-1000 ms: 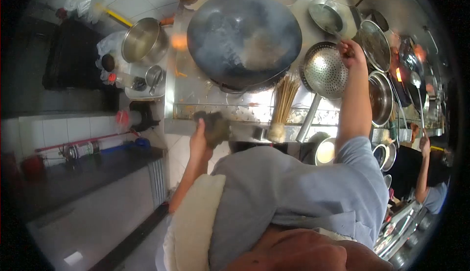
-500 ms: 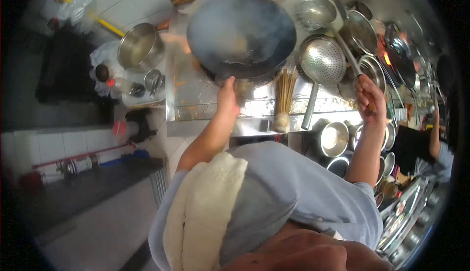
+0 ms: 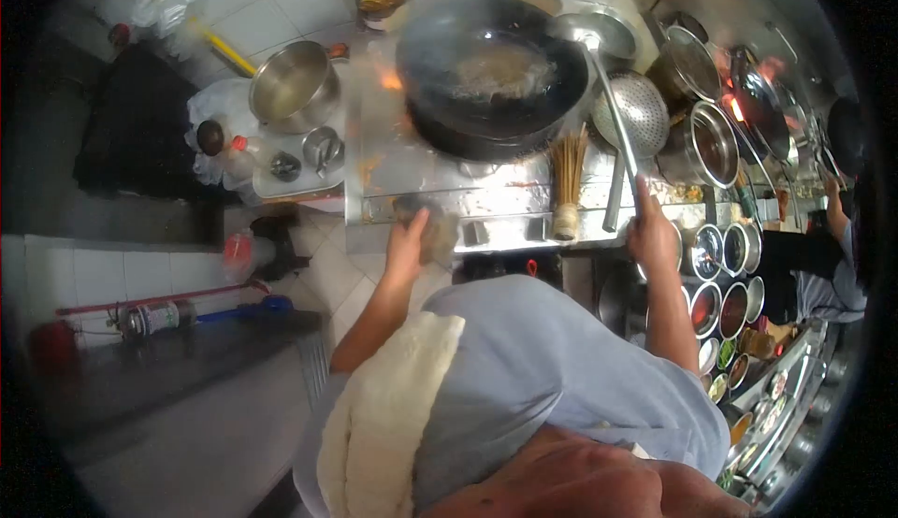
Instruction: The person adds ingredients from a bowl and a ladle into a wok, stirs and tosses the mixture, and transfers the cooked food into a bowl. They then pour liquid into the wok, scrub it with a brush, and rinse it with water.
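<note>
In my left hand (image 3: 404,249), in front of the stove's edge, is a blurred grey-brown cloth (image 3: 437,235), pinched under the thumb. A long-handled ladle (image 3: 615,105) is gripped in my right hand (image 3: 652,236); its head reaches the right rim of the wok. The large black wok (image 3: 426,88) sits on the burner with bubbling liquid in its bottom. Between my hands, a bamboo wok brush (image 3: 567,181) stands on the stove ledge. A perforated skimmer (image 3: 633,111) lies beneath the ladle's handle.
A steel pot (image 3: 292,88) and a red-capped bottle (image 3: 245,149) stand to the left. On the right are a strainer (image 3: 692,62), a pot (image 3: 711,144) and several seasoning bowls (image 3: 706,308). Flame (image 3: 391,80) shows beside the wok. Another person's sleeve (image 3: 832,289) is at far right.
My left hand has come away from the wok's rim, down and left, with the cloth. The ladle's head has swung left to the wok's rim. Steam over the wok has thinned.
</note>
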